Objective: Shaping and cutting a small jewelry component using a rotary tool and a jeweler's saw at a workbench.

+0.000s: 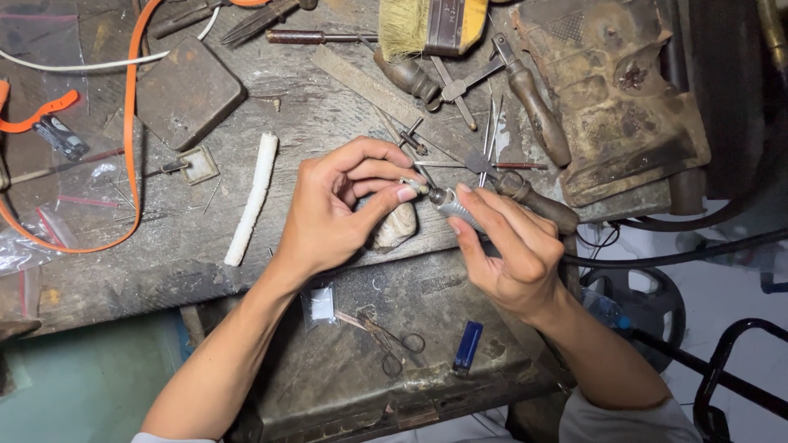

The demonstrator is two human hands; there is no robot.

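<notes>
Two hands met over the middle of the bench (164, 254). Your left hand (332, 209) had its thumb and forefinger pinched narrow on a very small piece (417, 186), too small to tell what it was. The other fingers curled above it. Your right hand (509, 246) held a silver handpiece (450, 203) like a pen, the fingers closed around its body, and its tip touched the small piece. A black cable (681, 254) ran from that hand to the right, off the bench.

Just below the pinch stood a worn peg (396, 227) at the bench edge, and the left thumb was close over it. A white stick (253, 197) lay to the left of your left hand, well apart from it. A flat file (386, 94) lay diagonally above the hands, and a brush (431, 26) with pale bristles was at the top edge. An orange cord (130, 123) curved along the left side.

On the lower shelf (345, 385), between your forearms, lay small scissors (394, 343), a blue lighter (468, 346) and a little clear bag (322, 303).
</notes>
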